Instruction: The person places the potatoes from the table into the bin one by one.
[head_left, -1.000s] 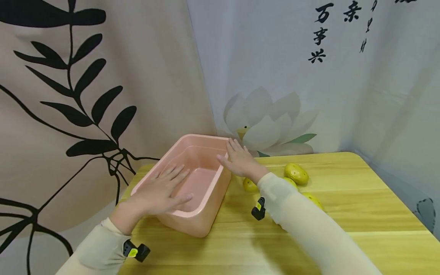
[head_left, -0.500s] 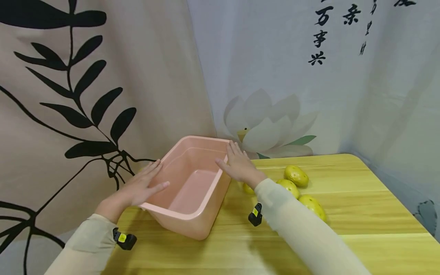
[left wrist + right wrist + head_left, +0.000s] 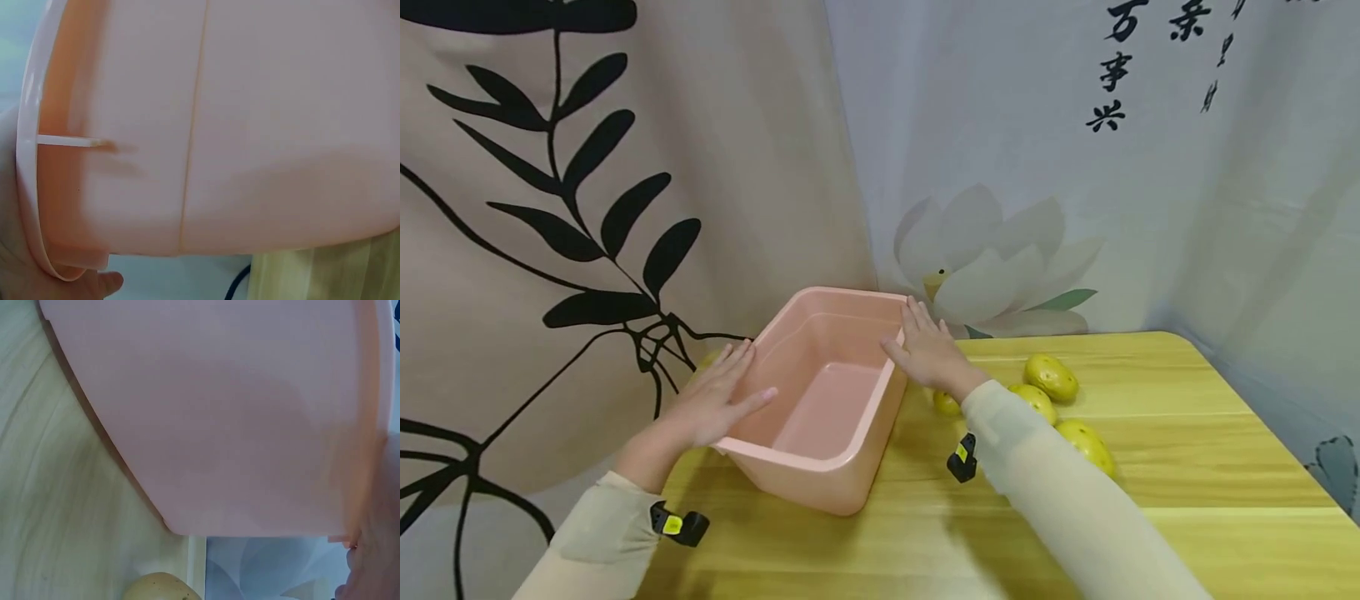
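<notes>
A pink plastic basin [image 3: 831, 400] stands at the left of the wooden table, its inside bare. My left hand [image 3: 703, 408] lies over its left rim, fingers outstretched and the thumb above the inside. In the left wrist view, the basin's outer wall [image 3: 250, 137] fills most of the picture, with my left hand [image 3: 15, 250] along the rim. My right hand [image 3: 928, 350] rests on the right rim near the far corner, fingers extended forward and thumb apart. The right wrist view has the right hand [image 3: 378, 531] at the rim beside the outer wall [image 3: 212, 425].
Several yellow potatoes [image 3: 1051, 377] lie on the table [image 3: 1187, 467] to the right of the basin, some partly hidden by the right sleeve [image 3: 1060, 475]. Behind the table hangs a printed curtain [image 3: 760, 167], close to the basin's far end.
My left hand has moved left from over the basin's near left part to its left rim. The right hand stays at the right rim. The head view has shifted slightly.
</notes>
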`<state>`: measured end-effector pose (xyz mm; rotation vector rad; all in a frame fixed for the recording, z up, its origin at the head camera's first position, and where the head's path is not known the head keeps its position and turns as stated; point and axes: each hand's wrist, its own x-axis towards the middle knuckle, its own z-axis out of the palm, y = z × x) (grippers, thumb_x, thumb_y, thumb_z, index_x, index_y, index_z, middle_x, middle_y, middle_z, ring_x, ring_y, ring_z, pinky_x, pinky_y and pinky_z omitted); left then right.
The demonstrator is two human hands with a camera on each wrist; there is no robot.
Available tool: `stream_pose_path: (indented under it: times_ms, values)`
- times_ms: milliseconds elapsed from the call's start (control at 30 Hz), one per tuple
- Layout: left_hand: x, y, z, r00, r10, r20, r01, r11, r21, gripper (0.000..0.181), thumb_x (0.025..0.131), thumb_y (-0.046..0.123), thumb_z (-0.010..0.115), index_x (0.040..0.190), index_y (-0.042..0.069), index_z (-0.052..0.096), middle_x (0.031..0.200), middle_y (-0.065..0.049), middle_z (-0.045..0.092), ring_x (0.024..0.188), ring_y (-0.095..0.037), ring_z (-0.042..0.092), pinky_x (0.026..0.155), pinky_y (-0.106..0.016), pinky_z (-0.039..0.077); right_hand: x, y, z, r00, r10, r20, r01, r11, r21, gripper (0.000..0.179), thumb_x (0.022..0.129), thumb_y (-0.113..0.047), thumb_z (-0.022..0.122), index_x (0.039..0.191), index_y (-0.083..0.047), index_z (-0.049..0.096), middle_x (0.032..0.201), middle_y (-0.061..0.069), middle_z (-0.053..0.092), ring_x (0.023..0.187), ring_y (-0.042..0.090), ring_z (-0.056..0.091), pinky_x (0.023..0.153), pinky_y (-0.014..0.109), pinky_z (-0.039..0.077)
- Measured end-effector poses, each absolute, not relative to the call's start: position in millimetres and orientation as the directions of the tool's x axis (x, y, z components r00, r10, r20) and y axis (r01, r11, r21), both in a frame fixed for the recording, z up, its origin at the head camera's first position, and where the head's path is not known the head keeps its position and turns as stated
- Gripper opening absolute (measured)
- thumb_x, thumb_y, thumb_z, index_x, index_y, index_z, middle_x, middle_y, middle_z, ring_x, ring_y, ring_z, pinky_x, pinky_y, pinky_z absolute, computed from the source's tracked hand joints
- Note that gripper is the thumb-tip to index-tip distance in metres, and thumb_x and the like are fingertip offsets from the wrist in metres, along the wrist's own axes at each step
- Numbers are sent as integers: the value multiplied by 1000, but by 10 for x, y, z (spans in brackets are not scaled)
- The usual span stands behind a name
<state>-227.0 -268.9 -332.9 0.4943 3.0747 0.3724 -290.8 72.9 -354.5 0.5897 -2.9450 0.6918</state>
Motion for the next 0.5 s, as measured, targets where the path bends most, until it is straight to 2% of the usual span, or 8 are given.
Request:
stream_pose_path:
  times_ms: [267,500]
  values:
    - [-2148,-2559,-3329,-947,315,63,321,924,208,90,93,67,36,155,9,7,160,-8,-3,146,-34,-6,110,-66,4,-2913,789,-3505,-929,-352,112,-365,825,-431,83,97,-65,16,155,-8,-1,161,8,-6,147,24,-4,115,54,3]
    - [-1986,-2469,-3313,-933,354,62,359,912,199,87,93,68,36,155,14,10,160,-9,-7,146,-32,-9,109,-67,6,-2940,796,-3496,-927,-361,101,-369,832,-415,84,96,-67,14,155,-10,1,161,6,-5,147,23,-2,115,55,4]
